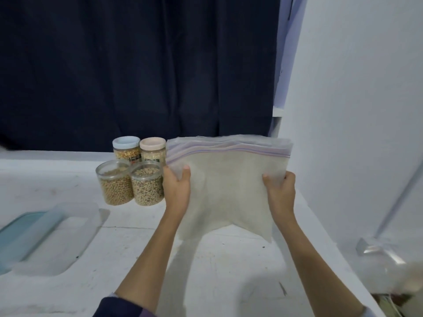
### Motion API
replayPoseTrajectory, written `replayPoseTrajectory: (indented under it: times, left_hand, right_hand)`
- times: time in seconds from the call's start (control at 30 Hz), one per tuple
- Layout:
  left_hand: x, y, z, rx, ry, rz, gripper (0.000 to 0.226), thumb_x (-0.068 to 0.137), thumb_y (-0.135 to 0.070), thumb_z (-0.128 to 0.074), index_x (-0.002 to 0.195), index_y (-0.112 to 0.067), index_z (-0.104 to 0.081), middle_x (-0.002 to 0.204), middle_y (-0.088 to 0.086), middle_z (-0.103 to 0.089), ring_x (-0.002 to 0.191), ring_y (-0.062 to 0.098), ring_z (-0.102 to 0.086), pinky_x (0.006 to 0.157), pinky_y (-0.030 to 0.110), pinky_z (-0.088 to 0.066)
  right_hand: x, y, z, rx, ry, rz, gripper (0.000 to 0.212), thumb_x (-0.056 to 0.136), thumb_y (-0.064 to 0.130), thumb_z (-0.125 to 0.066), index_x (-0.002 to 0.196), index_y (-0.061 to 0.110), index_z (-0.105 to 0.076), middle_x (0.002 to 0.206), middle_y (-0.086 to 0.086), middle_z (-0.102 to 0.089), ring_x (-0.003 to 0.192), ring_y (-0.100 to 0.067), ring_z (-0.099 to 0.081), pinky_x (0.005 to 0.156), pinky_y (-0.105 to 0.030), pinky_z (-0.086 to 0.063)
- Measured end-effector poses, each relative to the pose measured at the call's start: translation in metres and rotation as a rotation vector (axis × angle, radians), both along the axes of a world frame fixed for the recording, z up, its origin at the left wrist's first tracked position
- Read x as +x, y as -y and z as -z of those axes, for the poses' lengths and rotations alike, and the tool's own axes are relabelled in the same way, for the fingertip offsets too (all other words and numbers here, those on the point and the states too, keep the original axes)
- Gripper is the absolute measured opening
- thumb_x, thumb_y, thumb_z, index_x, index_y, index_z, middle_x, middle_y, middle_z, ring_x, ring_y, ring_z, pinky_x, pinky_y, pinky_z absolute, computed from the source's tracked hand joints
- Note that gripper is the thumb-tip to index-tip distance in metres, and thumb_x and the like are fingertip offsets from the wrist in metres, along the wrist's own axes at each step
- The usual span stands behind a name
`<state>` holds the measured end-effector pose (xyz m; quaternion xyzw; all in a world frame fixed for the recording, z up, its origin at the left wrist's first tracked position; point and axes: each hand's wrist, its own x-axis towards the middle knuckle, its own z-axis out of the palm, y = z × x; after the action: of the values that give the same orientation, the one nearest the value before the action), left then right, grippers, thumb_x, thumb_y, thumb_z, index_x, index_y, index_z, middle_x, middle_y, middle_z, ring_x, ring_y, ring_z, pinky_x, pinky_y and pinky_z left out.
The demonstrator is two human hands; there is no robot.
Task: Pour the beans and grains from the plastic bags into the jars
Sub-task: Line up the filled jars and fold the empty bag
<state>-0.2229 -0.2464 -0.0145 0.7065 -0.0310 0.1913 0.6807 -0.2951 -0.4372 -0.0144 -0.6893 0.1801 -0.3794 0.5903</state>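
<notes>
Your left hand (177, 186) grips the left edge of a stack of zip-top plastic bags (229, 179), thumb on the front, and your right hand (280, 191) pinches the right edge the same way. The stack's held up off the white counter (137, 248), zip strips on top, looks pretty much empty. Just left of it sit four jars: two open ones in front, round tan beans (116, 183) and speckled beans (148, 184), and two lidded behind, blue lid with yellowish kernels (126, 148), pink lid with pale grains (152, 149). Far left, a clear tub with a blue lid (45, 236).
</notes>
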Motion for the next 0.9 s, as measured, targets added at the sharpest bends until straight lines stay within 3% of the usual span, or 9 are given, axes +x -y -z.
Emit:
replayPoseTrajectory:
  times: [0.1,0.2,0.3,0.37,0.5,0.6,0.7,0.8,0.9]
  left_hand:
    - [0.004,0.000,-0.004,-0.041,0.011,0.000,0.045,0.097,-0.024,-0.052,0.136,-0.008,-0.037,0.137,0.006,-0.046,0.127,0.021,-0.043,0.108,0.038,-0.035]
    - [0.005,-0.002,-0.019,0.003,0.037,-0.034,0.023,0.097,-0.027,-0.051,0.112,-0.011,-0.047,0.110,0.004,-0.056,0.106,0.024,-0.055,0.088,0.033,-0.043]
    - [0.011,-0.006,-0.037,0.089,0.051,-0.079,0.029,0.093,-0.034,-0.056,0.106,-0.008,-0.057,0.099,0.003,-0.061,0.092,0.021,-0.057,0.081,0.033,-0.045]
    - [0.015,-0.007,-0.040,0.148,0.020,-0.063,0.030,0.091,-0.037,-0.057,0.101,-0.009,-0.060,0.096,0.002,-0.063,0.089,0.021,-0.059,0.079,0.033,-0.047]
    - [0.017,0.003,-0.011,0.178,-0.146,0.035,0.021,0.093,-0.032,-0.057,0.099,-0.013,-0.063,0.099,0.006,-0.064,0.095,0.027,-0.062,0.084,0.033,-0.048]
    - [0.019,0.006,0.038,0.299,-0.399,0.140,0.039,0.097,-0.029,-0.051,0.115,0.004,-0.060,0.115,0.021,-0.062,0.102,0.030,-0.059,0.078,0.028,-0.043]
    - [0.011,-0.004,0.077,0.443,-0.591,0.241,0.060,0.097,-0.034,-0.050,0.135,0.011,-0.038,0.138,0.026,-0.045,0.123,0.034,-0.048,0.100,0.038,-0.042]
    - [0.006,-0.017,0.090,0.524,-0.613,0.202,0.064,0.096,-0.034,-0.052,0.139,0.007,-0.029,0.143,0.023,-0.040,0.130,0.036,-0.041,0.107,0.041,-0.037]
    - [0.001,-0.030,0.093,0.621,-0.635,0.184,0.056,0.095,-0.036,-0.050,0.124,0.011,-0.045,0.130,0.025,-0.052,0.118,0.040,-0.052,0.101,0.044,-0.043]
  right_hand:
    - [0.003,0.002,-0.005,-0.006,0.023,-0.004,0.027,0.097,0.014,-0.053,0.119,0.003,-0.043,0.105,-0.003,-0.053,0.092,-0.018,-0.052,0.072,-0.025,-0.039]
    - [0.004,0.009,-0.016,-0.024,0.030,0.008,0.014,0.096,0.013,-0.052,0.107,0.008,-0.045,0.093,0.001,-0.054,0.081,-0.015,-0.052,0.069,-0.027,-0.041]
    - [0.001,0.025,-0.027,-0.018,0.033,0.046,0.009,0.090,0.010,-0.057,0.094,0.009,-0.049,0.079,0.003,-0.054,0.068,-0.012,-0.051,0.056,-0.018,-0.042]
    - [-0.002,0.036,-0.030,-0.030,0.007,0.057,0.012,0.087,0.009,-0.059,0.081,0.012,-0.048,0.072,0.003,-0.050,0.060,-0.010,-0.047,0.047,-0.014,-0.039]
    - [-0.003,0.054,0.001,0.023,-0.237,0.040,0.027,0.082,0.009,-0.060,0.065,0.015,-0.041,0.066,-0.004,-0.046,0.054,-0.018,-0.042,0.049,-0.027,-0.033]
    - [-0.007,0.058,0.044,-0.011,-0.545,-0.046,0.015,0.080,0.020,-0.061,0.082,0.006,-0.056,0.082,-0.017,-0.055,0.062,-0.024,-0.052,0.057,-0.029,-0.037]
    - [-0.019,0.062,0.079,-0.176,-0.838,-0.050,0.049,0.094,0.024,-0.056,0.132,-0.003,-0.043,0.131,-0.021,-0.049,0.117,-0.036,-0.051,0.093,-0.037,-0.043]
    - [-0.032,0.067,0.091,-0.245,-0.935,0.044,0.053,0.096,0.026,-0.054,0.138,-0.001,-0.037,0.139,-0.023,-0.042,0.127,-0.041,-0.042,0.104,-0.043,-0.038]
    - [-0.041,0.068,0.093,-0.240,-1.053,0.058,0.061,0.097,0.034,-0.053,0.138,-0.006,-0.032,0.138,-0.025,-0.042,0.124,-0.042,-0.045,0.104,-0.045,-0.040]
